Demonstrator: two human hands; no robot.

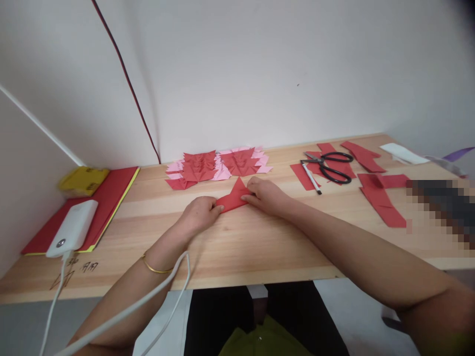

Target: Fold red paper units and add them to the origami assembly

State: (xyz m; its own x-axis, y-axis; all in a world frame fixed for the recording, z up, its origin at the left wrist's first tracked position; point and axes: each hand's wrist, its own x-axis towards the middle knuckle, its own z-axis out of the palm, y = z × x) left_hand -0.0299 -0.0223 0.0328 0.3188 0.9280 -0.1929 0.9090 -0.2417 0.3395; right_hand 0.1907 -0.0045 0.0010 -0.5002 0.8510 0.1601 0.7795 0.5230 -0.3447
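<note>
Pinching folded red paper [234, 199] at both ends over the counter [252, 247], the left grip [200, 213] and right grip [264, 196] are closed. It should be light, easily creased, best held along folds.

Over the table [241, 257], we wear one slim, smooth, gold-coloured bangle [155, 270] around our left forearm [129, 286]; our right forearm [356, 257] is bare. Below the table's front edge, our olive-green top [272, 343] shows in folds.

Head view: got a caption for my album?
Left hand and right hand hold red paper, red and pink folds behind, scissors at right.
</note>
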